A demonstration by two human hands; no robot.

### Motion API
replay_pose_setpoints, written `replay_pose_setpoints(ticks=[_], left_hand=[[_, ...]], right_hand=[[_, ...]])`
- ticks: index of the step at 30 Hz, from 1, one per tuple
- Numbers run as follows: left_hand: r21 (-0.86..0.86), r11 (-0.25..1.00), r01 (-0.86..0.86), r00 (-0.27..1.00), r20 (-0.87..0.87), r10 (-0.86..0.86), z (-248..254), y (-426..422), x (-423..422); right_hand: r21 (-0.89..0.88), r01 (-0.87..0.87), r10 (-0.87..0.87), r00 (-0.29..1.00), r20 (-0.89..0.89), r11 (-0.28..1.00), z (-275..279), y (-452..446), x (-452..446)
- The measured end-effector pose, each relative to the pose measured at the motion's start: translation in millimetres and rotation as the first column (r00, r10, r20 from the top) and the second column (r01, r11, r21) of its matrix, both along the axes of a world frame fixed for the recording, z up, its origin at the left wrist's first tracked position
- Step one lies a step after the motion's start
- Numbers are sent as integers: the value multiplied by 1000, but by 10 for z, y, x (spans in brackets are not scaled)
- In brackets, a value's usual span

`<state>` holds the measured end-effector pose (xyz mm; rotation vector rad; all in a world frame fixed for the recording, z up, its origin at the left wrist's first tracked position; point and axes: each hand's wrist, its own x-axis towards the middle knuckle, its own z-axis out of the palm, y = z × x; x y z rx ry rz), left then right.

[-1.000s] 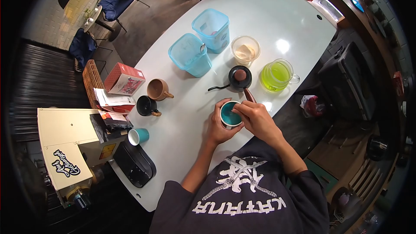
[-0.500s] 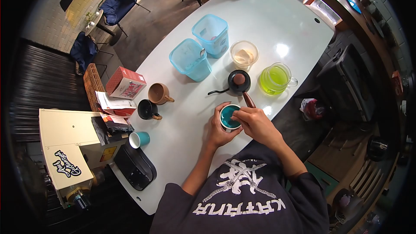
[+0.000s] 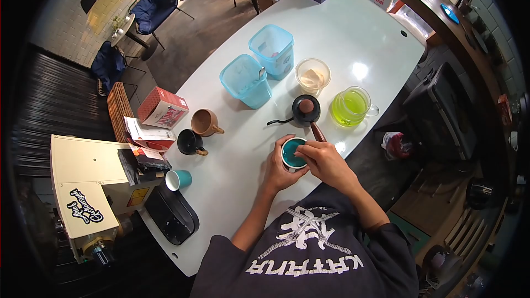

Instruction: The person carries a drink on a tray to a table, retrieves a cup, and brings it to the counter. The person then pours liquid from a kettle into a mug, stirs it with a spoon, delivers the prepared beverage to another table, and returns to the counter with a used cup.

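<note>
While a glossy white table (image 3: 232,154) stretches over a dark floor (image 3: 201,27), with two blue-cushioned chairs (image 3: 150,12) at half past ten, one teal-lined, pale-rimmed cup (image 3: 289,155) sits in the grasp of the left hand (image 3: 277,171), at six o'clock from a single black gooseneck kettle (image 3: 301,115). The right hand (image 3: 327,163) curls over the cup, and whether it grips anything I cannot tell. From the cup, two blue tubs (image 3: 255,95) stand at eleven, one glass jug of green liquid (image 3: 348,108) at two, two mugs (image 3: 204,124) near half past nine.
</note>
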<state>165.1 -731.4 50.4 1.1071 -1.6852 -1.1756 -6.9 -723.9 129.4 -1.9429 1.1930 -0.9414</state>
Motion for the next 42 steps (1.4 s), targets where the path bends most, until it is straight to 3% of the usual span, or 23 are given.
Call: replay_pose_setpoints(ticks=[3,5,9,11,15,18,20,24,26,29,33,38,42], left_hand=[[-82,996,-21,998,56,25,24,-3,-7],[-73,997,-22,998,61,26,66,1,-13],[-39,999,-21,999,33,23,32,4,-12],[-36,999,-18,1000,13,19,12,3,-11],[-60,998,-18,1000,-3,18,-36,-2,-3],[-101,994,-30,998,50,35,31,-2,-10],[-95,995,-33,998,51,38,74,0,-20],[-91,995,-41,997,60,46,25,7,-18],[-74,997,-35,998,42,38,29,5,-15],[-56,998,-25,999,20,26,13,2,-6],[-48,999,-20,1000,15,21,-10,1,-4],[-79,996,-32,998,52,36,17,10,-13],[-52,998,-25,999,38,27,45,4,-16]], right_hand=[[-35,110,-108,993,54,993,11,-19,20],[-64,170,-174,983,-54,983,42,-20,-16],[-54,117,-124,980,-158,992,94,20,-79],[-16,-25,23,995,-102,1000,93,22,-90],[5,-33,33,998,-49,999,35,0,8],[-51,92,-92,996,6,994,15,-19,28],[-50,183,-187,977,-103,982,67,-20,-8],[-79,166,-177,969,-170,983,96,9,-84],[-26,40,-42,993,-107,999,104,31,-98],[-23,5,-5,1000,7,1000,15,24,-22],[-24,56,-55,998,13,998,19,-23,20],[-96,191,-201,974,-107,977,72,-33,-28],[-124,141,-161,973,-167,982,87,16,-80]])
